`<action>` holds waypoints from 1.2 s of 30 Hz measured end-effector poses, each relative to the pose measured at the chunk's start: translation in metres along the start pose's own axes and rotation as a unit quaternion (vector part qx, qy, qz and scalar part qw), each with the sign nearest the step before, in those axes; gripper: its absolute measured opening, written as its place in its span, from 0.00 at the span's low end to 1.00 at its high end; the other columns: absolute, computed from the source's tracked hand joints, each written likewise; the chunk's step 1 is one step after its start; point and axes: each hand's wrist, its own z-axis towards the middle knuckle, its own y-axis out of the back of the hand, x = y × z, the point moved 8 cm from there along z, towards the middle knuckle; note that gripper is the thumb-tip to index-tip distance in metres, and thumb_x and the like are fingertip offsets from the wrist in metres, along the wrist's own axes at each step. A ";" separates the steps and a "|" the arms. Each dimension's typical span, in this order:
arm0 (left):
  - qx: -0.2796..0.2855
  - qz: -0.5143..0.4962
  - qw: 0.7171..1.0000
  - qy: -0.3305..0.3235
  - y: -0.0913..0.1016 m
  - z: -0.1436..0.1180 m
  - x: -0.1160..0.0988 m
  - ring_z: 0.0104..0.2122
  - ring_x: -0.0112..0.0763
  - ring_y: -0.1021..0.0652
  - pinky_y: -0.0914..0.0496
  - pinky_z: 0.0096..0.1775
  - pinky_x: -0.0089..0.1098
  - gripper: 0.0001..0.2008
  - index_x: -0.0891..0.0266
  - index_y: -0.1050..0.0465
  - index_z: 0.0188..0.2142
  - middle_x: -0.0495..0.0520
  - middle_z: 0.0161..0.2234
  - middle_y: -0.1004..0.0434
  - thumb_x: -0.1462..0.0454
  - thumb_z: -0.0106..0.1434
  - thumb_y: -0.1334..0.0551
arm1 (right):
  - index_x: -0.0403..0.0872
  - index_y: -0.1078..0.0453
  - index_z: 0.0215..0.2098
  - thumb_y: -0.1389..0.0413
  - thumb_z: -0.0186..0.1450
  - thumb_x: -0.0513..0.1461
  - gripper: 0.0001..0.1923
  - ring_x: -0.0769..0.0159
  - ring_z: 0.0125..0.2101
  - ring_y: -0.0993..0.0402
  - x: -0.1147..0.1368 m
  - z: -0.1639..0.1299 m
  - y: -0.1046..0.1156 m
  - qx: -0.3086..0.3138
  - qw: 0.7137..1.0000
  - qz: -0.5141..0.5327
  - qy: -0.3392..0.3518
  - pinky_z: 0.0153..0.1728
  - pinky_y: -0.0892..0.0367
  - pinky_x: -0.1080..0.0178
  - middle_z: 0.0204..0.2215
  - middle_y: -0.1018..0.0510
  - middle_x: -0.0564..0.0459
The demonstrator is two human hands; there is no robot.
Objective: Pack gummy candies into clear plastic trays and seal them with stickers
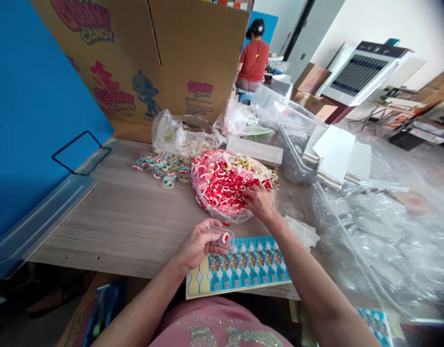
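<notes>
My left hand [202, 241] is closed around a small clear plastic container [229, 242] with a red-and-white lips-shaped gummy candy [225, 238] in it. Ahead of it sits an opened plastic bag [203, 205] full of red-and-white gummy candies [222, 188]. The curled fingers of my right hand [260, 200] reach into the right side of that pile, their tips hidden among the pieces. Under and between my forearms lies a sheet of blue printed stickers [249, 262], partly peeled to yellow backing at its left end. One red piece [226, 223] lies on the table before the bag.
Filled small packs [167, 176] lie left of the bag. A "Gummy Candy" carton [193, 58] stands behind. At right are a clear bin with white cards [333, 154] and a bin of clear plastic shells [388, 241]. A person in red [256, 60] sits farther back.
</notes>
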 end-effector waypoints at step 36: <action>-0.026 -0.070 0.997 -0.008 -0.017 0.010 0.005 0.36 0.42 0.16 0.22 0.34 0.32 0.10 0.63 0.31 0.41 0.58 0.38 0.18 0.66 0.61 0.34 | 0.50 0.19 0.40 0.48 0.68 0.40 0.13 0.58 0.41 0.29 -0.069 -0.049 0.032 -0.079 0.990 0.030 -0.114 0.42 0.38 0.59 0.38 0.19 0.48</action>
